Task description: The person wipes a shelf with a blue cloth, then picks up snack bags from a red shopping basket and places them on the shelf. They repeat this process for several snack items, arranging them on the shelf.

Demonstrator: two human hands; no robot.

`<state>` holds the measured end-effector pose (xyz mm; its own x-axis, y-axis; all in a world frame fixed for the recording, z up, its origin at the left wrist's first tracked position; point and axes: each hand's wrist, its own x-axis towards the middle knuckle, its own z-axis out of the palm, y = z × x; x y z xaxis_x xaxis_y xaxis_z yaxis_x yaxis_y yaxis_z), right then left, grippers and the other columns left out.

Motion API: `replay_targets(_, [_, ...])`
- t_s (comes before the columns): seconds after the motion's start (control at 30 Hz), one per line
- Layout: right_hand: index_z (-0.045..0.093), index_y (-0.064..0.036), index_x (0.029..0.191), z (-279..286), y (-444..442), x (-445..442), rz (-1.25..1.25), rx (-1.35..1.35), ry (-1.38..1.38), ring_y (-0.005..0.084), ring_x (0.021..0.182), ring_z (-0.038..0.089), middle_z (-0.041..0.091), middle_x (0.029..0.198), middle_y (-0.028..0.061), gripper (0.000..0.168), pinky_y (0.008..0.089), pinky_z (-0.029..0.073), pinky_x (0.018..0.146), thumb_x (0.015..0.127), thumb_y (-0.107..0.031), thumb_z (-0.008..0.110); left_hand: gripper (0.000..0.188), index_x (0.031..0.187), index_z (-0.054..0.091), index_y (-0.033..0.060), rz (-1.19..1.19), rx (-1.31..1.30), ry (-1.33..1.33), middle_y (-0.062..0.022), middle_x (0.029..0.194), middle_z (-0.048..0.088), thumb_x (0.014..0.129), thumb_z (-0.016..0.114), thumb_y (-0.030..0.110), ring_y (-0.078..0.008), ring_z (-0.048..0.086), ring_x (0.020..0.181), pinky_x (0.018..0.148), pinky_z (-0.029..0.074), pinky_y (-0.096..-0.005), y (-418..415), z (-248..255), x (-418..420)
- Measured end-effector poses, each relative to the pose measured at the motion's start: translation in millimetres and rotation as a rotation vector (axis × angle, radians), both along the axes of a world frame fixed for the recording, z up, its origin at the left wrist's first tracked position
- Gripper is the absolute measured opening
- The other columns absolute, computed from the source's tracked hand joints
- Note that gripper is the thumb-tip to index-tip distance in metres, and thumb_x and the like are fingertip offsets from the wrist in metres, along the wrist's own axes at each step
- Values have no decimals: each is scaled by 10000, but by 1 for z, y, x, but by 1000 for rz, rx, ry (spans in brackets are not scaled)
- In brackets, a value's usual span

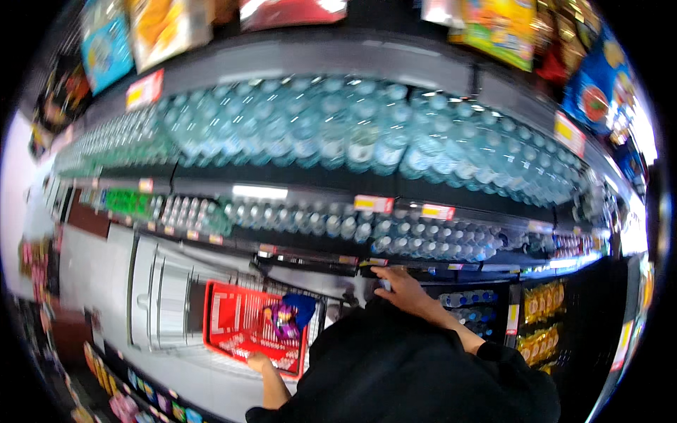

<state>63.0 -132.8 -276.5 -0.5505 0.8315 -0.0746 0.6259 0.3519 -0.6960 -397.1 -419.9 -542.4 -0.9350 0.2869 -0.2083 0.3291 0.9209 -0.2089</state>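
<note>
My left hand (pixel 259 362) is at the near rim of a red plastic shopping basket (pixel 227 312); blur hides whether its fingers close on the rim. The basket sits in a wire shopping cart (pixel 174 338) and has a purple packet (pixel 285 322) and a dark blue item (pixel 302 309) at its right end. My right hand (pixel 402 291) reaches out with fingers apart beside the front edge of a low shelf, under price tags (pixel 375 261). It seems to hold nothing; contact with the shelf cannot be told.
Rows of large water bottles (pixel 333 132) fill the shelf ahead, with smaller bottles (pixel 423 238) below. Snack bags (pixel 497 31) stand above. Yellow-wrapped packs (pixel 539 306) are on the right. Another shelf of packets (pixel 153 396) lies at lower left, across the pale floor (pixel 106 269).
</note>
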Motion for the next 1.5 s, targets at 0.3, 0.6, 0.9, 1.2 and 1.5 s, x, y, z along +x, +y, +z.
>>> replay_targets(0.3, [467,-106,1481,39,22,30,-254,120,76,417,1172,585,598,1208,179,577,504,505,973,968,-225,701,195,1063,706,-29,-186,1307,-67,-114,962,710,1012,642,147,-240,654,842,786,552,-370,217,143,-21])
replay_targets(0.6, [616,-93,1360,181,55,130,-648,805,409,329,935,629,648,1095,152,435,398,553,809,941,-128,729,339,1305,622,-36,-986,1764,-291,-134,1310,662,1100,540,221,-229,645,1163,952,502,-352,382,487,154])
replay_targets(0.9, [631,-16,1325,317,77,254,-901,1225,947,160,1124,664,702,1226,89,336,306,541,899,1040,-193,634,272,1251,578,-46,-1967,1793,-616,-247,1293,595,993,539,29,-281,648,1109,856,565,-353,405,637,352])
replay_targets(1.2, [575,35,1393,371,149,381,-1018,1253,931,235,1252,628,662,1338,200,523,359,492,1055,1028,-330,660,651,1535,369,-55,-2213,1003,-1480,-198,1561,450,1004,654,192,-323,442,1463,1143,425,-418,398,693,545])
replay_targets(1.5, [520,105,1420,387,196,450,-1171,1084,843,326,1218,661,661,1320,286,768,382,507,1039,980,-509,658,871,1489,338,-184,-1794,1230,-1344,-366,1503,454,892,730,315,-439,444,1432,1213,332,-441,454,686,713])
